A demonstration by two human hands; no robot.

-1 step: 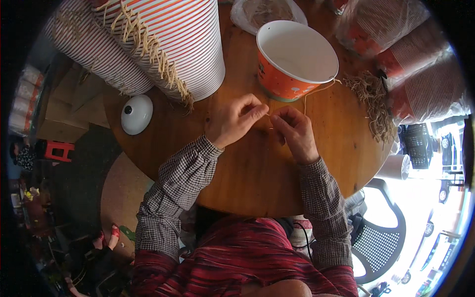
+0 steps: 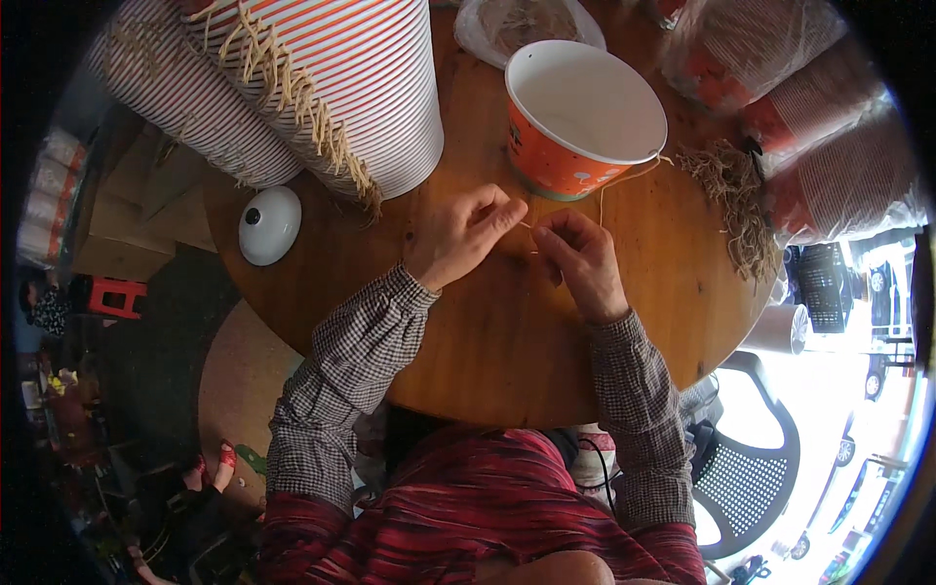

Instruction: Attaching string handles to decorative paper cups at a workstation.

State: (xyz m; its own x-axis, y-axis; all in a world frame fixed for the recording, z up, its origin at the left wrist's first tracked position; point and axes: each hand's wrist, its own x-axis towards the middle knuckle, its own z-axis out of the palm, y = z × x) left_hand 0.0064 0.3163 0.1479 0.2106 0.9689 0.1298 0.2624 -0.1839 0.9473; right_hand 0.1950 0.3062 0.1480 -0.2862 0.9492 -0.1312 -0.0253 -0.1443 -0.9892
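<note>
Over the wooden table [image 2: 497, 341], my left hand [image 2: 463, 236] and my right hand [image 2: 583, 255] pinch a thin string [image 2: 526, 225] between them, with a short stretch showing between the fingertips. Just beyond my hands stands an orange paper bucket [image 2: 548, 161] with a white inside. A piece of twine is fastened at a hole near its right rim and hangs down toward my right hand. Whether it is the same string that I hold cannot be made out. Both hands are closed at the fingertips, apart from the bucket.
Tall stacks of nested paper buckets [image 2: 390, 97] draped with twine rise at the left, near a white lid [image 2: 270, 225] with a dark knob. A heap of twine [image 2: 731, 195] lies right of the bucket. Plastic-wrapped bucket stacks [image 2: 838, 175] line the far right. A chair [image 2: 746, 468] stands at lower right.
My left fingertips have shifted very slightly left, so a little more of the string shows between my hands. Nothing else visibly differs.
</note>
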